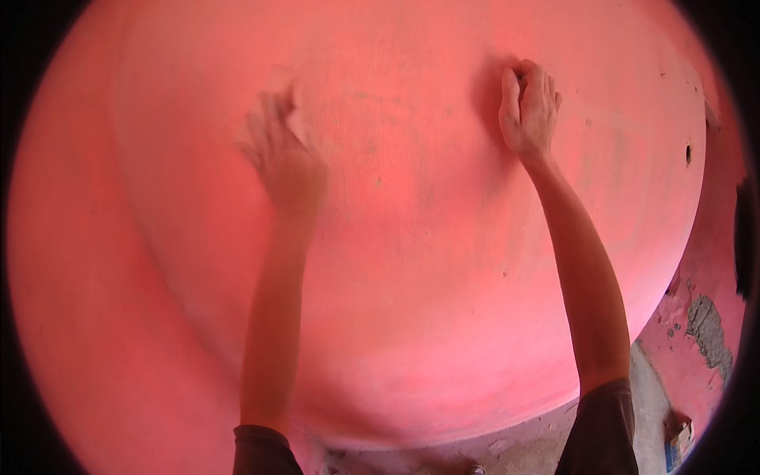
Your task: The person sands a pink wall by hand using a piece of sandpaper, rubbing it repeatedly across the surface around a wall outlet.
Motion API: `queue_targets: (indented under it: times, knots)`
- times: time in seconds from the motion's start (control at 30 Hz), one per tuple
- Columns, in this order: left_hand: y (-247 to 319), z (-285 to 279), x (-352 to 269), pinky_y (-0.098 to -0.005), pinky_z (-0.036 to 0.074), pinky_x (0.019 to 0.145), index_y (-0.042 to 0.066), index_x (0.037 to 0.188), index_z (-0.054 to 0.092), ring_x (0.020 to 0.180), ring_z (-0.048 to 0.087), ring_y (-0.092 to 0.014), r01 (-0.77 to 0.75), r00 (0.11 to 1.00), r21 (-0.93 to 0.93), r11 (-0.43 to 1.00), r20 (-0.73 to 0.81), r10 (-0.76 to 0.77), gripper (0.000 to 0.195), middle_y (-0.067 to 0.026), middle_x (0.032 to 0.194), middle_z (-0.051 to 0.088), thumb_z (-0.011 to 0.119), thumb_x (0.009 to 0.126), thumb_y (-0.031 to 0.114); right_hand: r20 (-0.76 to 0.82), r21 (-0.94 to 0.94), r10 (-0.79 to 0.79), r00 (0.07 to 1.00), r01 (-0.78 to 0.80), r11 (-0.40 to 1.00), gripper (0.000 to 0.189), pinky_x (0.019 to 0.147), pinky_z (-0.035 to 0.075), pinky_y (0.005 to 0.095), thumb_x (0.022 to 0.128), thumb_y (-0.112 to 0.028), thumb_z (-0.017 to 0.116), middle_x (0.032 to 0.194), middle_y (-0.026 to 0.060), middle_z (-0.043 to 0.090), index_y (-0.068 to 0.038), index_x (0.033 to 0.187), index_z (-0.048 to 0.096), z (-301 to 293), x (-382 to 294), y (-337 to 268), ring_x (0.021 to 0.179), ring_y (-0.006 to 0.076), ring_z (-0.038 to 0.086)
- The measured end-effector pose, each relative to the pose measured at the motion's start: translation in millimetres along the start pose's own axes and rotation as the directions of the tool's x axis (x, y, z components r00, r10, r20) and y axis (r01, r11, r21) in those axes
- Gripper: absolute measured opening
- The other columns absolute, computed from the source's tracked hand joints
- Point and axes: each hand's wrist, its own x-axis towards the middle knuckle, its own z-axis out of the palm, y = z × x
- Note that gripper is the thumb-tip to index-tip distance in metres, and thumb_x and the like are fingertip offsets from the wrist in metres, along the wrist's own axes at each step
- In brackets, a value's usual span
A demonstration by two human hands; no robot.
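Observation:
A pink-painted wall (404, 249) with faint scuffs and small holes fills most of the view. Against its upper left part my left hand (288, 154) is raised, blurred, with the fingers spread and nothing visible in it. My right hand (530, 110) is at the upper right of the wall, fingers curled and close together, its shadow falling just to the left. A small dark gap shows between thumb and fingers; whether something is held there cannot be told. Both forearms reach up from dark sleeves.
The wall meets another pink wall at a corner on the left. At the right, beyond the wall's edge, a further pink surface has a bare grey patch (709, 335) and a dark object (743, 237). A small box (680, 446) lies on the grey floor (650, 398).

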Motion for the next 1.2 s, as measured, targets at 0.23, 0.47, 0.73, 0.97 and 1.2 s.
queue_targets:
  times: [0.23,0.47,0.73,0.97,1.2]
  knots:
    - [-4.8,-22.1,-86.4,-0.0557,0.022,0.115,0.013,0.134,0.056,0.132,0.047,-0.029,-0.496,0.793,-0.131,0.858,0.334,0.510,0.038,-0.0143,0.134,0.057,0.042,0.100,0.024,-0.081,-0.057,-0.114,0.990,0.109,0.992,0.023,0.085,0.039,0.0433,0.094,-0.022,0.055,0.102,0.0097,0.065,-0.004,0.108,0.057,0.9,-1.1,12.4,0.096,0.0295,0.058]
    - [-2.0,-7.3,-37.4,-0.0570,0.027,0.112,0.008,0.132,0.056,0.126,0.051,-0.028,-0.182,0.973,-0.107,0.977,0.121,0.194,0.037,-0.0154,0.127,0.060,0.043,0.101,0.023,-0.089,-0.003,-0.082,0.993,0.082,0.997,0.023,0.086,0.041,0.0444,0.093,-0.021,0.057,0.105,0.0123,0.064,-0.003,0.108,0.057,12.6,-4.4,13.8,0.098,0.0321,0.058]
    - [-19.6,-24.6,-3.5,-0.0594,0.034,0.104,0.011,0.129,0.060,0.119,0.054,-0.028,-0.207,0.929,-0.220,0.953,0.262,0.262,0.038,-0.0109,0.129,0.060,0.036,0.102,0.023,-0.124,-0.031,-0.159,0.979,0.156,0.987,0.021,0.087,0.043,0.0444,0.093,-0.020,0.057,0.109,0.0132,0.064,-0.004,0.106,0.058,4.8,3.3,15.5,0.101,0.0330,0.058]
    - [30.8,-17.2,-107.9,-0.0590,0.031,0.108,0.010,0.122,0.065,0.117,0.057,-0.031,-0.596,0.685,-0.263,0.759,0.327,0.651,0.034,-0.0115,0.123,0.064,0.043,0.098,0.021,-0.088,-0.005,-0.110,0.990,0.110,0.994,0.021,0.088,0.043,0.0450,0.092,-0.021,0.057,0.111,0.0139,0.063,-0.005,0.106,0.059,6.7,-9.0,20.2,0.101,0.0334,0.058]
    - [-57.8,-17.5,22.8,-0.0557,0.036,0.102,0.007,0.126,0.058,0.111,0.059,-0.035,-0.060,0.996,0.019,0.998,-0.068,0.062,0.032,-0.0133,0.119,0.064,0.042,0.101,0.020,-0.155,-0.044,-0.159,0.975,0.154,0.987,0.022,0.085,0.043,0.0452,0.093,-0.023,0.055,0.109,0.0136,0.064,-0.004,0.105,0.060,11.6,-6.9,-4.3,0.099,0.0329,0.059]
